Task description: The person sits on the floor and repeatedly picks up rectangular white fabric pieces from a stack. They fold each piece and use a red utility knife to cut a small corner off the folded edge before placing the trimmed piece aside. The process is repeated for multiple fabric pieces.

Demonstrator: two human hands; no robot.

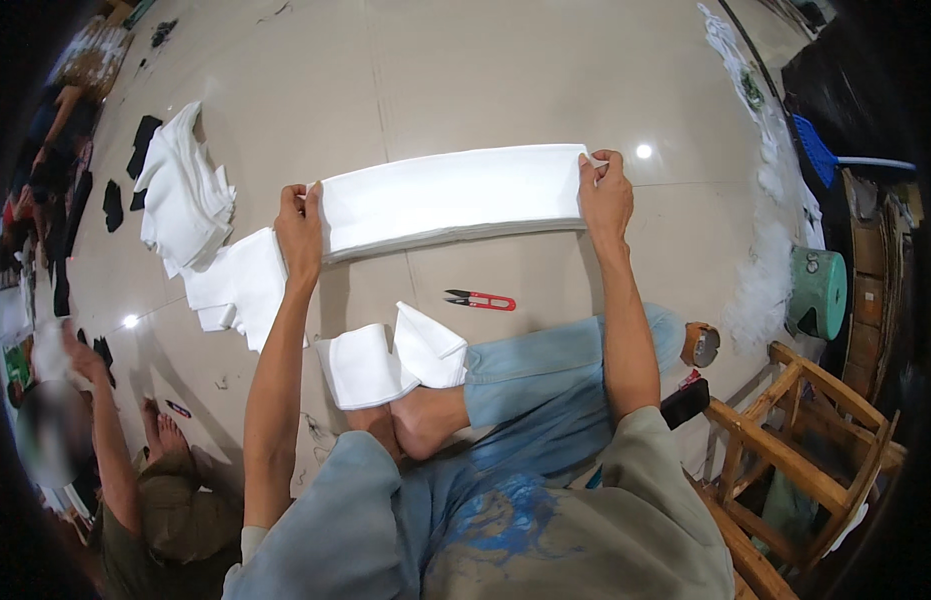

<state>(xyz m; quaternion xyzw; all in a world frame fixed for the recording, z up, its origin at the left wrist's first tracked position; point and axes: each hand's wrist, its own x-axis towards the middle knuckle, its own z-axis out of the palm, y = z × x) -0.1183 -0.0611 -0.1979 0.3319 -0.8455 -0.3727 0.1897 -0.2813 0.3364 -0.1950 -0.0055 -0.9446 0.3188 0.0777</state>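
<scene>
A long stack of flat white cloth point(455, 195) lies across the floor in front of me. My left hand point(299, 225) pinches its left end at the far corner, thumb against fingers. The far right corner is pinched by my right hand point(606, 195). Between the stack and my bent leg lie small thread snips point(482, 300) with red handles. Folded white cloth pieces point(370, 365) rest by my bare foot. Left of my left forearm, more white cloth point(243, 285) is spread, partly covered by the arm, and a rumpled white pile point(185, 195) sits beyond it.
Several black cloth scraps point(143, 145) lie past the rumpled pile. On the left another person's arm point(110, 440) reaches up. To my right are a wooden stool point(795, 450), a green bucket point(818, 293), a blue mesh tool point(813, 150) and white fluffy scraps point(765, 270).
</scene>
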